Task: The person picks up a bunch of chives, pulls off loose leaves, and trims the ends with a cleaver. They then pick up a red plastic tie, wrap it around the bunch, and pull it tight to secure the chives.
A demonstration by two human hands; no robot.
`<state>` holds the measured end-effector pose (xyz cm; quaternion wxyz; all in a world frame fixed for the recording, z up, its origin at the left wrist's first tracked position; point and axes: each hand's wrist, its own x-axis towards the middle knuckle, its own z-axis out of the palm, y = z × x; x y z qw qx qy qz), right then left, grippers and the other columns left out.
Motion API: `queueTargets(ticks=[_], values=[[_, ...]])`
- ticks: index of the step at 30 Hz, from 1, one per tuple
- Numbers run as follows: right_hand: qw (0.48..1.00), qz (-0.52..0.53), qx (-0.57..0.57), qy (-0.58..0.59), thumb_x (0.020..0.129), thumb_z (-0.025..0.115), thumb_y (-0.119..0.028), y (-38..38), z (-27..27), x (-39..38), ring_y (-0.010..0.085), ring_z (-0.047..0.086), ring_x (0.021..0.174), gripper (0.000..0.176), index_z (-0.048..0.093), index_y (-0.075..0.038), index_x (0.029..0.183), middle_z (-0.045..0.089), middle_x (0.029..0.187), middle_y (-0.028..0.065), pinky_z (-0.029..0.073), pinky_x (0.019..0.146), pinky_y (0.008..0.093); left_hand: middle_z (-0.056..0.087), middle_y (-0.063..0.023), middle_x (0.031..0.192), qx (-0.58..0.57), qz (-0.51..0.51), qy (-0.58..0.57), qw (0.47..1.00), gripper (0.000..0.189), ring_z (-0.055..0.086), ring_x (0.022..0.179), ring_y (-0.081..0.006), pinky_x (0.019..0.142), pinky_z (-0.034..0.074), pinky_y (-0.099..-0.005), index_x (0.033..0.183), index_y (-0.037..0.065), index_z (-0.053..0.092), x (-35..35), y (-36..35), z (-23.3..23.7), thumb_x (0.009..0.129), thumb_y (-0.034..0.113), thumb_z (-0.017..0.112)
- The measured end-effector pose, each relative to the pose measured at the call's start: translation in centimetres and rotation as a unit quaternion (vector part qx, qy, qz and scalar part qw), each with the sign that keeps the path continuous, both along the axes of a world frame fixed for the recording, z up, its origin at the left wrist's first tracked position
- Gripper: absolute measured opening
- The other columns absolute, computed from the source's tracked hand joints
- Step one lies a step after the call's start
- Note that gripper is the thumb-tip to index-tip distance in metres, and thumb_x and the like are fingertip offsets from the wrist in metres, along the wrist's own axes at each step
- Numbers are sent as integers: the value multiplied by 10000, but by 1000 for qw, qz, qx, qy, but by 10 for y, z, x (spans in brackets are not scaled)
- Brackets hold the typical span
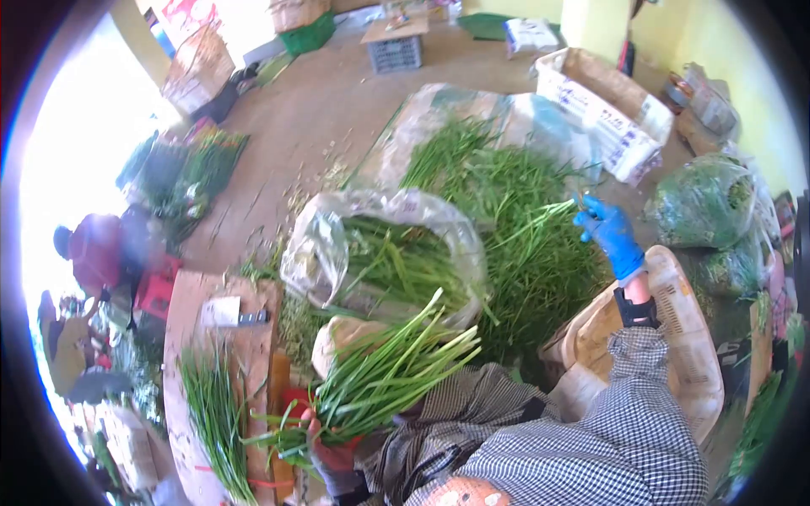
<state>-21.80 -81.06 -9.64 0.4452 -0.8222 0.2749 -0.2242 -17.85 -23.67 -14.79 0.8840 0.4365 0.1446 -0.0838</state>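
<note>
Greens part gathered; much loose stock left.
Left hand grasps a bunch above the lap; right hand, gloved in blue, appears to pinch a few stalks at the edge of the loose pile. One batch lies gathered on the board; whether it is finished cannot be told. More greens lie inside the open bag.

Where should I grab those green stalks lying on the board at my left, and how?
Probably around the middle of the green stalks, from above, with your grip closing across them: they lie lengthwise, side by side, on the board.
</note>
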Motion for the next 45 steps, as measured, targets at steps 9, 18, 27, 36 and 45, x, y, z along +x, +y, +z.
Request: queueTargets(ticks=[9, 18, 27, 36, 45], values=[[939, 269, 184, 111, 869, 715, -253, 168, -27, 11, 90, 616, 568, 226, 717, -31, 911, 664, 676, 37, 487, 531, 227, 611, -72, 1135, 54, 77, -65, 993, 319, 621, 950, -168, 703, 543, -268, 1201, 68, 565, -5, 25, -4, 897, 160, 586], [960, 260, 105, 4, 823, 733, -171, 200, -23, 25, 169, 623, 587, 154, 716, -23, 860, 652, 693, 89, 476, 562, 303, 594, -96, 1184, 35, 70, -63, 995, 401, 628, 986, -184, 758, 555, -273, 1286, 63, 518, -10, 32, -16, 902, 168, 566], [834, 468, -132, 261, 860, 643, -412, 237, -31, 47, 362, 649, 777, 346, 700, -95, 987, 669, 828, 167, 503, 708, 434, 591, -96, 1193, 45, 52, -69, 995, 426, 615, 1025, -209, 814, 561, -333, 1294, 62, 508, -11, 26, -19, 904, 222, 571], [907, 400, 129, 9, 827, 727, -169, 248, -62, 37, 176, 638, 640, 145, 708, -32, 870, 669, 743, 93, 490, 607, 292, 550, -76, 1235, 10, 52, -70, 996, 447, 589, 1049, -204, 788, 562, -331, 1292, 76, 495, -16, 32, -32, 900, 256, 609], [914, 290, 271, 83, 839, 663, -101, 177, -9, 15, 52, 528, 506, 103, 709, -19, 798, 673, 686, 14, 426, 483, 213, 580, -107, 1161, 43, 8, -24, 999, 395, 606, 972, -192, 757, 549, -299, 1266, 53, 496, -8, -2, -30, 924, 230, 585]])
